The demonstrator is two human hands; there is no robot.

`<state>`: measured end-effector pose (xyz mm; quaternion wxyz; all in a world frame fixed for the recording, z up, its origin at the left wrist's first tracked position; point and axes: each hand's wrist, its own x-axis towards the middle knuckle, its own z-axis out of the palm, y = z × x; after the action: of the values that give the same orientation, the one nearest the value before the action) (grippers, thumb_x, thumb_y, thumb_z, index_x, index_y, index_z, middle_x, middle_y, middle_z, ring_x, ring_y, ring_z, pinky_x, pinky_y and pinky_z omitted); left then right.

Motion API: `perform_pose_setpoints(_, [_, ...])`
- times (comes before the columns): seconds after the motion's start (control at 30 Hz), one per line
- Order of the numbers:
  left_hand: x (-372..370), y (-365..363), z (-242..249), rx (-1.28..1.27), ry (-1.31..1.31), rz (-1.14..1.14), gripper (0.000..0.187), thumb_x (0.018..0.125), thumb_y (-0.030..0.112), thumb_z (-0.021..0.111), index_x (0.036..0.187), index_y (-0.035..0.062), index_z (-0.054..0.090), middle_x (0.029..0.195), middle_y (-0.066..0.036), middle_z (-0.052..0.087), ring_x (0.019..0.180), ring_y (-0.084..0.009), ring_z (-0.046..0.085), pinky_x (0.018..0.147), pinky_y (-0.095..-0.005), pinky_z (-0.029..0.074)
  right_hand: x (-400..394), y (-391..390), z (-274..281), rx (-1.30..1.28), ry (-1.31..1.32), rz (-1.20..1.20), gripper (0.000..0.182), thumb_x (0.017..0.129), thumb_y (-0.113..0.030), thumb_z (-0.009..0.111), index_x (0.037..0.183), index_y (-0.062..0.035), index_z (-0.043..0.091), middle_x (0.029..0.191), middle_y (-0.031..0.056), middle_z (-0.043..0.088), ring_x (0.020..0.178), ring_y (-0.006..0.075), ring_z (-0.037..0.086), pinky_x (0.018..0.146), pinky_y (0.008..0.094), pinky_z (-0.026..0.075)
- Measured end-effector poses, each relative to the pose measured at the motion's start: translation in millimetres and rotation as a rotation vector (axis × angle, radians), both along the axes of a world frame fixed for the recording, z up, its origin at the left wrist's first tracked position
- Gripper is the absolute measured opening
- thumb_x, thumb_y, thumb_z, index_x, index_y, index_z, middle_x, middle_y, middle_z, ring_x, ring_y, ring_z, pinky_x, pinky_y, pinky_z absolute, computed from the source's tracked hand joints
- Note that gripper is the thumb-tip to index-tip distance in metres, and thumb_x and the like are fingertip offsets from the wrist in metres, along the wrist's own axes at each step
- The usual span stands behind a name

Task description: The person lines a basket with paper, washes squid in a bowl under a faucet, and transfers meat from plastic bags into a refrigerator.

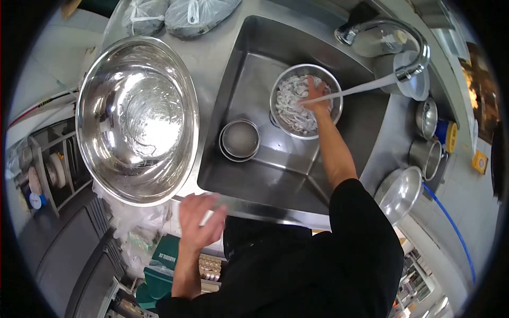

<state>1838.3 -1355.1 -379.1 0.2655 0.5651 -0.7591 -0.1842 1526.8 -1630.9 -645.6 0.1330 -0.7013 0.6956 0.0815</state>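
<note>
My right hand [316, 98] reaches into a round metal bowl [307, 68] in the sink, its fingers spread on pale, whitish pieces [291, 106] of food. Water [366, 86] streams from the curved faucet [424, 50] onto the hand and the pieces. My left hand [202, 220] hangs in front of the counter edge, below the large bowl, slightly blurred. Its fingers are bent, and a small white item [207, 217] shows between them. What that item is cannot be made out.
A large shiny bowl [138, 122] stands on the counter left of the sink [265, 175]. Small stacked bowls [240, 140] sit in the sink. Filled plastic bags [199, 16] lie at the back. Metal pots [424, 156] and a strainer [400, 193] line the right side.
</note>
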Motion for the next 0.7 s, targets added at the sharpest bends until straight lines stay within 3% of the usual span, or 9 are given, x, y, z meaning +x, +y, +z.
perform_pose_setpoints(0.07, [-13,-18,-26,0.015,-0.07,0.013,0.038,0.066,0.005,0.067,0.104,0.0107,0.064,0.114,-0.009,0.057,0.104,-0.0312,0.054,0.087,-0.044,0.042,25,-2,-9,0.14,0.092,-0.181,0.077,0.068,-0.031,0.07,0.134,-0.0311,0.033,0.142,0.0205,0.022,0.118,0.054,0.035,0.091,0.0701,0.031])
perform_pose_setpoints(0.1, [-18,-25,-40,0.045,-0.116,0.012,0.038,0.067,0.007,0.067,0.104,0.0137,0.064,0.114,-0.006,0.057,0.104,-0.028,0.054,0.085,-0.0413,0.042,24,-2,-21,0.106,0.093,-0.073,0.065,0.072,-0.024,0.066,0.131,-0.0306,0.039,0.139,0.0213,0.028,0.115,0.0585,0.034,0.092,0.068,0.032])
perform_pose_setpoints(0.2, [-15,-61,-85,0.078,-0.12,0.042,0.042,0.067,0.002,0.065,0.108,0.01,0.061,0.118,-0.01,0.054,0.108,-0.0303,0.052,0.089,-0.0427,0.041,16,-10,-55,0.131,-0.078,0.006,0.049,0.076,-0.018,0.06,0.122,-0.026,0.05,0.134,0.0223,0.037,0.112,0.0581,0.038,0.09,0.0661,0.036])
perform_pose_setpoints(0.23, [-15,-77,-90,0.053,-0.116,0.061,0.039,0.068,-0.001,0.065,0.106,0.0085,0.062,0.116,-0.01,0.057,0.104,-0.0316,0.054,0.09,-0.0422,0.042,13,-16,-56,0.073,-0.087,0.075,0.036,0.077,-0.013,0.056,0.113,-0.0197,0.057,0.126,0.0226,0.047,0.11,0.0521,0.046,0.087,0.0616,0.041])
perform_pose_setpoints(0.33, [1,-115,-111,0.041,-0.181,0.025,0.042,0.072,0.001,0.064,0.112,0.0102,0.059,0.124,-0.01,0.051,0.113,-0.0314,0.048,0.093,-0.0426,0.04,2,-34,-32,0.044,-0.165,0.196,0.038,0.072,-0.009,0.057,0.109,-0.0173,0.058,0.105,0.0185,0.059,0.1,0.0421,0.056,0.084,0.0503,0.047])
perform_pose_setpoints(0.37, [7,-124,-118,0.017,-0.205,0.028,0.042,0.072,0.002,0.065,0.113,0.0108,0.059,0.126,-0.009,0.049,0.114,-0.0307,0.046,0.093,-0.0423,0.04,-5,-38,-19,0.025,-0.269,0.283,0.036,0.072,-0.007,0.055,0.108,-0.0139,0.057,0.102,0.02,0.06,0.101,0.0405,0.056,0.083,0.0509,0.047])
perform_pose_setpoints(0.53, [6,-131,-124,-0.029,-0.296,0.021,0.044,0.072,0.006,0.066,0.114,0.0127,0.058,0.131,-0.006,0.045,0.118,-0.0279,0.042,0.096,-0.041,0.038,-34,-31,33,0.017,-0.282,0.196,0.031,0.072,-0.009,0.056,0.103,-0.0077,0.055,0.104,0.024,0.06,0.096,0.0448,0.057,0.082,0.0504,0.046])
perform_pose_setpoints(0.6, [6,-129,-128,-0.052,-0.312,0.043,0.043,0.071,0.008,0.067,0.113,0.0134,0.058,0.13,-0.004,0.046,0.117,-0.0267,0.042,0.096,-0.0402,0.038,-47,-13,32,-0.154,-0.395,0.034,0.027,0.073,-0.01,0.055,0.099,-0.0055,0.053,0.104,0.0247,0.06,0.096,0.0456,0.056,0.08,0.0504,0.046])
perform_pose_setpoints(0.7, [7,-131,-129,-0.042,-0.314,0.061,0.042,0.071,0.008,0.066,0.112,0.0132,0.059,0.131,-0.003,0.046,0.116,-0.0261,0.043,0.095,-0.04,0.038,-58,24,8,0.007,-0.566,-0.044,0.042,0.07,-0.012,0.063,0.111,-0.0087,0.054,0.106,0.0229,0.061,0.1,0.043,0.056,0.085,0.046,0.046])
